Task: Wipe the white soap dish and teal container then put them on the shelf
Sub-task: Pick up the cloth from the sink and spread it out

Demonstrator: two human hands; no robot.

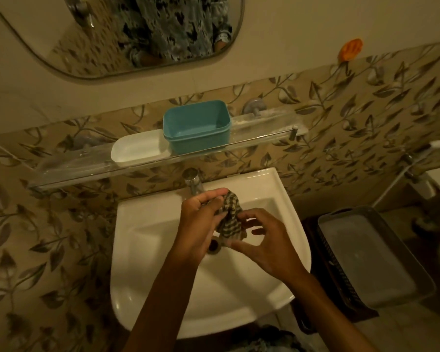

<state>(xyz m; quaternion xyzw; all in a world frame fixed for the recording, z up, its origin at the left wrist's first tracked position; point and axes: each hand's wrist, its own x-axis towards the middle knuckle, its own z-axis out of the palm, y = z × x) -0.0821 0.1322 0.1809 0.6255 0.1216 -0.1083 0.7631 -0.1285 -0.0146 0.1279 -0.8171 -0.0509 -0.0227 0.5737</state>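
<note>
On the left we saw wall tiles (pixel 36 237) printed with grey leaves on a tan ground, running behind everything below a plain cream wall. High on that wall hung a rounded mirror (pixel 61 26), showing a patterned garment. Under it a clear glass shelf (pixel 69 166) stretched across on metal brackets. The white soap dish (pixel 137 149), a shallow oblong plastic tray, sat on the shelf left of centre. Touching it on the right, the teal container (pixel 197 128), a deep rectangular plastic tub, stood upright and open.

Below the shelf a chrome tap (pixel 194 180) rose at the back of a white ceramic sink (pixel 142 250). Over the basin, the hands were together. The left hand (pixel 199 224) gripped a crumpled checked cloth (pixel 230 214), fingers curled around its top. The right hand (pixel 264 245) held the same cloth from the right, with its fingertips on the fabric and its thumb just under the lower edge.

Further right, an orange plastic hook (pixel 350 50) was stuck to the cream wall. Beside the sink, a grey rectangular tray (pixel 371 255) lay on a dark woven basket (pixel 324 252).
</note>
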